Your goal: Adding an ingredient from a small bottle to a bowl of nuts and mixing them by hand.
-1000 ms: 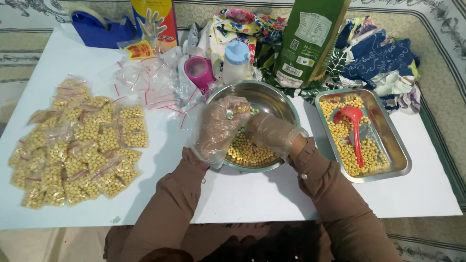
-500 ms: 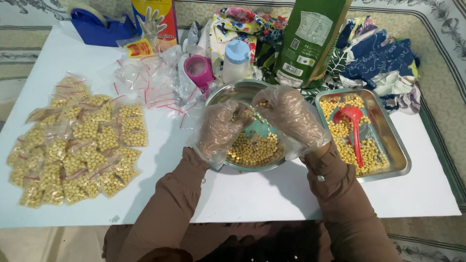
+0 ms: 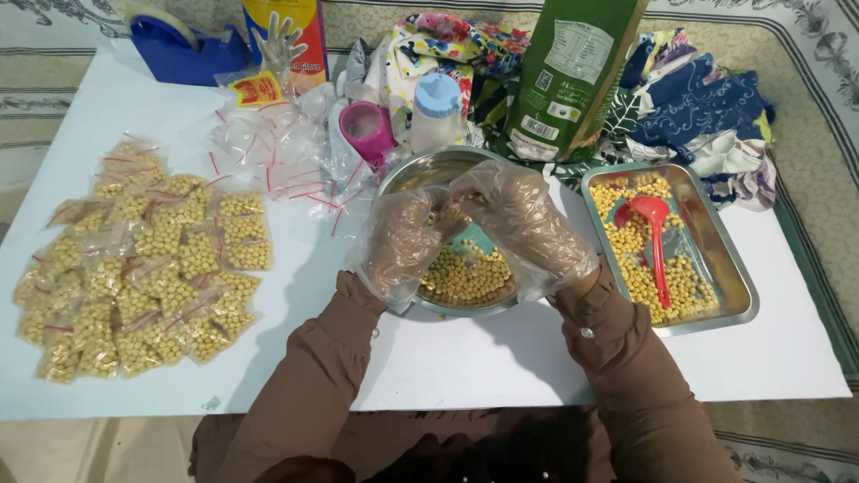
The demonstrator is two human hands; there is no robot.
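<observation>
Both my hands wear clear plastic gloves and meet above a round steel bowl point(image 3: 404, 177) holding yellow beans point(image 3: 465, 275). My left hand point(image 3: 404, 243) and my right hand point(image 3: 523, 224) pinch a small clear bag point(image 3: 447, 215) between their fingertips; a few beans show in it. Something teal point(image 3: 481, 240) lies in the bowl under my right hand, mostly hidden. Brown sleeves cover both forearms.
Several filled bean bags point(image 3: 143, 268) lie at the left, empty zip bags point(image 3: 268, 152) behind them. A steel tray point(image 3: 741, 300) with beans and a red scoop point(image 3: 655, 237) sits at the right. A pink cup point(image 3: 367, 130), white bottle point(image 3: 437, 107), green pouch point(image 3: 573, 72) and tape dispenser point(image 3: 179, 45) stand behind.
My right hand lifted out of the bowl and moved up to meet my left hand. Both hands now pinch together higher over the bowl's far side.
</observation>
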